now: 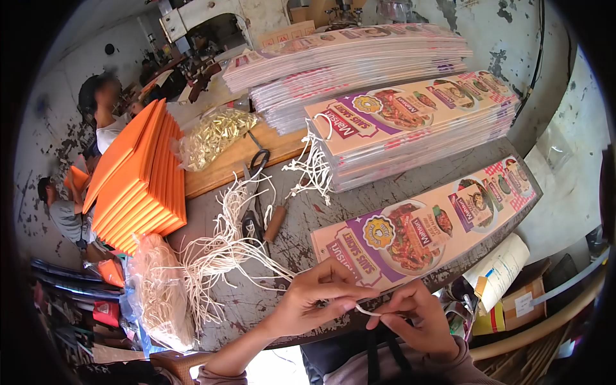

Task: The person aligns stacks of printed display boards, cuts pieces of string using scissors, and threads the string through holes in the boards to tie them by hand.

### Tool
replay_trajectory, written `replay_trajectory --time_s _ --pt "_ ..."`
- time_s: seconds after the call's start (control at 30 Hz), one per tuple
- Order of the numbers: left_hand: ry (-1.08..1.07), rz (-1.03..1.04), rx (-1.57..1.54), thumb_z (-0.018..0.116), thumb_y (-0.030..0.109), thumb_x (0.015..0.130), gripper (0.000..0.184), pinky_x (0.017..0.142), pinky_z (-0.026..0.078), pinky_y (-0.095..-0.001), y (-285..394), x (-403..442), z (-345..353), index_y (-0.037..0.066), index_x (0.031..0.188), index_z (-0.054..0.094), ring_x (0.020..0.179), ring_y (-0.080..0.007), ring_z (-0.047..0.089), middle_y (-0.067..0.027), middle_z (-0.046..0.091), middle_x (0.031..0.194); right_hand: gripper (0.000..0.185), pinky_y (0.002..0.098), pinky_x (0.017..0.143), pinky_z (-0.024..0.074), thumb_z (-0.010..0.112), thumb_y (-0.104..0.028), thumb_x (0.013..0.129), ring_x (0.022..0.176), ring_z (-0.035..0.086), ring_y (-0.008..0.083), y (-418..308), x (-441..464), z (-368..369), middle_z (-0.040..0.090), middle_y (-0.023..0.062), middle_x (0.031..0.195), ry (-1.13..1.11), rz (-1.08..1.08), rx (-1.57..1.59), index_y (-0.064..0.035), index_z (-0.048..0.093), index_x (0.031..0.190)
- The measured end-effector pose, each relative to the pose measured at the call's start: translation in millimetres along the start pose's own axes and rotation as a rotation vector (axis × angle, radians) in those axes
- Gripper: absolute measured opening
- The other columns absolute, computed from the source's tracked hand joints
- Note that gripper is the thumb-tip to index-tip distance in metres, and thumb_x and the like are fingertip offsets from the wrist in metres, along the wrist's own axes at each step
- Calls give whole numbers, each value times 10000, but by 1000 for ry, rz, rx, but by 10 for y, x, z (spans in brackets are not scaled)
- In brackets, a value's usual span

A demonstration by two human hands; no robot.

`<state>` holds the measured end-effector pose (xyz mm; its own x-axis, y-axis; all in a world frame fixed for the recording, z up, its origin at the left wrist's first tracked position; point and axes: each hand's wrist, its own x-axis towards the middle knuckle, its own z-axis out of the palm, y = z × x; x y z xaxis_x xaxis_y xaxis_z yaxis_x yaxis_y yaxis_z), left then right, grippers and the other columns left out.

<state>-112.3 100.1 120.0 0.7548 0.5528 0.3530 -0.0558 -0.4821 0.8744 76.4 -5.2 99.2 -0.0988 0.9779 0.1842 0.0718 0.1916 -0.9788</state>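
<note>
White string (367,312), in the pinching grip of left hand (319,298) and right hand (416,317), is partly hidden.

Pretty clearly a small workshop, and kinda scruffy. Paint's flaking off the walls (520,38), and there's a chunky machine (260,19) at the far side. The table (295,224) is all scratched up, with scissors (260,160), a heap of string (234,260) and a bag of brassy bits (215,138) on it. Fat stacks of printed cards (410,122) sit further back, an orange pile (138,186) on the left, plus two people (108,135) off far left.
</note>
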Motion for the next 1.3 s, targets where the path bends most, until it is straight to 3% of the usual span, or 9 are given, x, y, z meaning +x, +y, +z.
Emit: replay_trajectory --time_s 0.17,0.3,0.37,0.43,0.57,0.93,1.0,1.17,1.3 --pt "-7 21 -262 660 46 769 268 650 459 -271 -6 -37 145 95 1032 659 801 -150 551 -63 534 886 235 170 517 442 582 -32 832 608 591 54 15 -21 13 676 51 785 17 23 -12 -28 384 959" --pt "98 25 -324 521 68 872 80 677 488 -306 -73 -90 70 19 899 578 785 -192 589 -114 552 926 209 184 506 445 573 -50 848 570 576 67 -122 5 7 664 38 753 -119 60 -115 -25 410 977" --pt "505 -44 -806 406 137 932 104 776 514 -402 -20 -72 -41 64 916 478 784 -198 591 -93 571 830 162 204 513 453 548 -73 871 554 569 90 -126 -21 -155 644 25 726 -122 109 -76 -8 464 993" --pt "759 110 -1093 369 167 953 159 645 526 -244 118 10 -431 38 950 461 596 -72 480 -29 442 676 128 228 516 452 528 -104 890 552 570 107 -139 -69 -569 625 25 709 -478 132 -128 4 537 958" --pt "889 351 -994 348 102 956 158 430 280 -180 -80 -404 -1190 -18 991 445 537 -61 266 -8 324 687 168 249 472 420 502 -89 895 537 559 132 27 -529 -1321 605 87 679 -416 176 15 62 573 876" --pt "1095 467 -661 359 140 967 146 409 219 -182 -29 -599 -1395 22 977 444 525 -48 227 22 305 672 368 182 325 272 593 -303 841 342 423 68 338 -980 -2097 490 25 473 394 84 18 -11 516 632" --pt "1012 393 -620 354 154 968 157 426 231 -186 -19 -494 -1303 35 996 452 531 -47 239 24 310 687 383 179 320 220 591 -320 842 337 391 50 288 -844 -1986 453 11 466 465 113 27 -20 483 631" --pt "907 101 -424 430 200 942 159 437 232 -181 41 -209 -873 72 972 519 519 -30 257 44 358 678 95 230 535 452 623 -72 792 591 578 129 67 -319 -1261 585 64 682 251 169 -256 11 578 780" --pt "598 -221 110 461 127 914 181 566 397 -170 59 -65 -498 31 797 560 637 -58 514 -34 560 746 93 267 548 458 647 -26 742 646 596 200 -165 162 -696 594 93 758 106 -94 -578 -16 611 827"
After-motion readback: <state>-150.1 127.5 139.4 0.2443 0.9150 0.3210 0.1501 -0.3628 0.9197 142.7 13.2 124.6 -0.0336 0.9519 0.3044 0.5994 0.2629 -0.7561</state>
